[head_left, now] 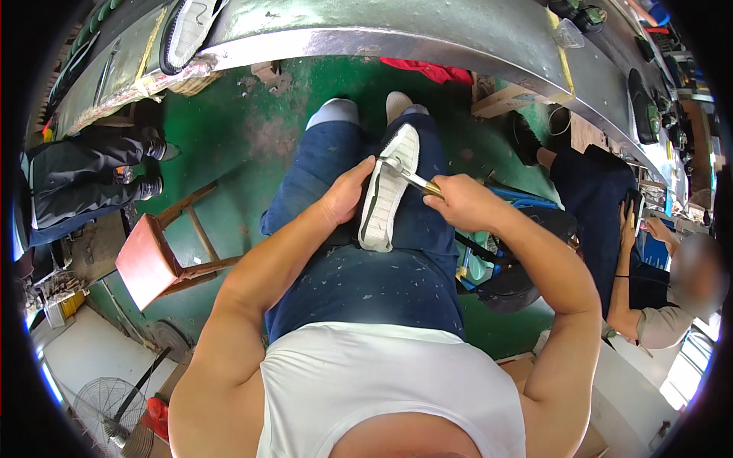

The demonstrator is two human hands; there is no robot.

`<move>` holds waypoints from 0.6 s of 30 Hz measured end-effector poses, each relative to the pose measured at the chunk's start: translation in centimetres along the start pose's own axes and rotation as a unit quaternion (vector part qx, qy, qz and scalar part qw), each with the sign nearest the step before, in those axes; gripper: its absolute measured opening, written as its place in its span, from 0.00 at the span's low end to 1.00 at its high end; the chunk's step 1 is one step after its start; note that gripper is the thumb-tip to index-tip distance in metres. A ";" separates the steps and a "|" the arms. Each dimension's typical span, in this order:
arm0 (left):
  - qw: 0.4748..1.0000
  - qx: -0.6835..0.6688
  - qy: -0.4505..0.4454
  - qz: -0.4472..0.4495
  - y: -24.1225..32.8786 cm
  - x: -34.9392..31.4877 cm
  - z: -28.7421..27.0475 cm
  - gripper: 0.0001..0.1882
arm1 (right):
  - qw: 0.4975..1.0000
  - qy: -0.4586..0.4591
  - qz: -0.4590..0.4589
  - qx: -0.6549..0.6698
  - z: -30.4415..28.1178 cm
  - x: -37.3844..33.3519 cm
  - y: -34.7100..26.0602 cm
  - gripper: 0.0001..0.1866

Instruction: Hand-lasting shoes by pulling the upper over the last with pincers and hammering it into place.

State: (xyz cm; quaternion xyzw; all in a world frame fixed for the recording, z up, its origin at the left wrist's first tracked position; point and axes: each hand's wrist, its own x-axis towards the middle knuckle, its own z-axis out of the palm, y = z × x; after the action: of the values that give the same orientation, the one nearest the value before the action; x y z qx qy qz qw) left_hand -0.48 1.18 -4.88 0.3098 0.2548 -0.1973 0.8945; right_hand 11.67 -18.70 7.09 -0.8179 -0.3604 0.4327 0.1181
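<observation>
A shoe [380, 220] lies sole up across my thighs, its pale ribbed underside facing me and a dark edge showing along its left side. My left hand [346, 194] is closed against the left side of the shoe, with the thumb near the sole's edge; its other fingers are partly hidden. In my right hand [463, 201] is a hammer [416, 181], gripped by its handle. The metal head rests on or just over the upper middle of the sole; I cannot tell whether it touches.
Ahead runs a metal-edged workbench [382, 40] with another upturned shoe [185, 34] at its left. A red-seated stool [150, 262] stands left. Black bags or cloth [519, 282] lie by my right knee. Another person [649, 298] sits at right; someone's legs [88, 175] show at left.
</observation>
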 end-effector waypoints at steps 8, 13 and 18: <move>0.983 0.158 0.018 0.095 1.0 1.2 1.6 0.31 | 0.954 0.193 0.055 0.220 9.3 0.3 1.3 0.16; 0.990 0.121 0.060 0.050 1.1 1.3 1.9 0.31 | 0.829 0.043 0.084 0.552 9.2 0.8 1.7 0.13; 0.989 0.113 0.061 0.075 0.2 1.5 3.2 0.26 | 0.768 0.090 0.097 0.626 12.2 0.2 0.6 0.14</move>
State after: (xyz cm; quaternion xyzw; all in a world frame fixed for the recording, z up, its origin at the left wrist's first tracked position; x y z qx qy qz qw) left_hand 1.89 -1.06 -3.50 0.4384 0.2606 -0.1380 0.8490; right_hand 2.35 -20.40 -0.66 -0.6281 0.0842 0.4960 0.5936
